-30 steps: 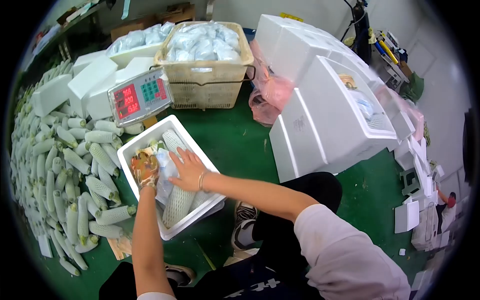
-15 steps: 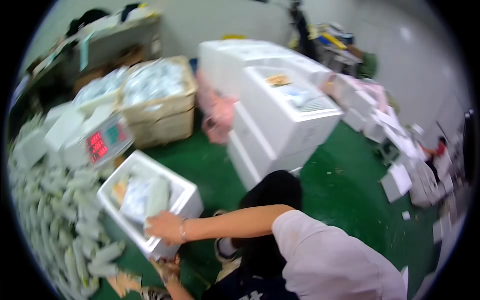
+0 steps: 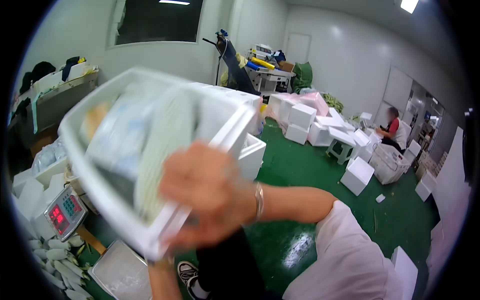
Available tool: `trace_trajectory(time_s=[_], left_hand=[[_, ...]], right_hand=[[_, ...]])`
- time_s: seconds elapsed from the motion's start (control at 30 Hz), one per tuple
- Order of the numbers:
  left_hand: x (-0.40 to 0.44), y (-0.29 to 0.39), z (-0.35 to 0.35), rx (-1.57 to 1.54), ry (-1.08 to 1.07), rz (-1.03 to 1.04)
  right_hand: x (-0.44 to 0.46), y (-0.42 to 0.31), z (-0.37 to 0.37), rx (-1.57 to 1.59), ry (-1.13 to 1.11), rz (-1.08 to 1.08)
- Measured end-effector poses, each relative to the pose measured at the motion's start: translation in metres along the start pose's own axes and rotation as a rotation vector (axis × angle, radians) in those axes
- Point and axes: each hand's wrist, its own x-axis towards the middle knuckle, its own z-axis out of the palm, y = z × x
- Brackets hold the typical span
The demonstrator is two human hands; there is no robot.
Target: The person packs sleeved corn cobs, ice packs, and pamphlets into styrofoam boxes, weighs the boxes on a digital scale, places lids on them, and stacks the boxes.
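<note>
A white foam box (image 3: pixel 232 127) is lifted and tilted in front of me, blurred by motion. Inside lie a clear-wrapped bluish-white pack (image 3: pixel 122 135), a long pale green ridged thing (image 3: pixel 167 145) and something orange (image 3: pixel 96 119) at the far end. My right hand (image 3: pixel 205 185) is closed over the box's near rim, a bracelet on its wrist. Below the near corner, my left hand (image 3: pixel 162 261) bears the box from underneath; only its wrist and forearm show clearly, its fingers being hidden.
A scale display (image 3: pixel 65 212) with red digits and its metal platform (image 3: pixel 122 272) stand lower left. Pale green corn-like ears (image 3: pixel 60 265) lie beside it. Foam boxes (image 3: pixel 302 117) are stacked behind; a co-worker (image 3: pixel 392 132) sits at the right near a white crate (image 3: pixel 389 165).
The foam box has risen from the scale area toward my face, held by both hands. My view has turned up and to the right, and the scale platform is uncovered.
</note>
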Motion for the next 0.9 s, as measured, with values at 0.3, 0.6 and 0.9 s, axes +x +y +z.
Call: trace_trajectory(time_s=[0.3,0.6,0.9], left_hand=[[0.153,0.039,0.041,0.55,-0.047,0.055],[0.03,0.12,-0.182,0.927,0.477,0.162],[0.008,0.097,-0.31,0.344,0.189,-0.08]], right_hand=[[-0.054,0.193,-0.022,-0.526,0.381,0.117],[-0.074,0.204,-0.019,-0.445,0.326,0.34],[-0.123,0.223,-0.028,-0.468,0.401,0.412]])
